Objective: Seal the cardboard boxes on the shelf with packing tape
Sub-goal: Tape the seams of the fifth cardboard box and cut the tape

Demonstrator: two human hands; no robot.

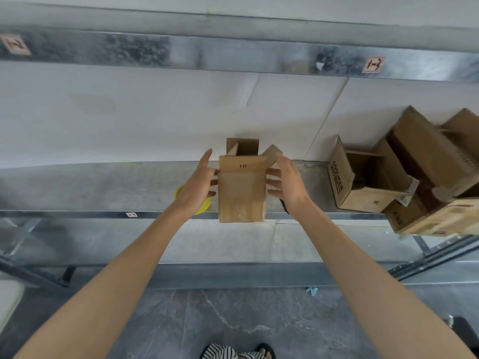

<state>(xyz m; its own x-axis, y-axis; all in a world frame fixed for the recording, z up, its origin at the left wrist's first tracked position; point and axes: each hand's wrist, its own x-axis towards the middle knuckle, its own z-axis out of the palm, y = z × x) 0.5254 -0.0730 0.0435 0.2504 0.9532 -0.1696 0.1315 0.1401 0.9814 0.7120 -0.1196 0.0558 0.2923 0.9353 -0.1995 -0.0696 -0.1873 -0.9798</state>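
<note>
Blue scrap (311,290) on grey floor (233,320)

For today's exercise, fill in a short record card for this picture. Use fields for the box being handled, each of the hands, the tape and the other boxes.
box in hand: small cardboard box marked 10, top flaps open, no tape seen on it
left hand: left hand with straight fingers against the box's left side
right hand: right hand with spread fingers at the box's right side
tape: yellow roll, likely tape, on the shelf, partly hidden by the left hand
other boxes: open cardboard boxes on the shelf at the right
</note>
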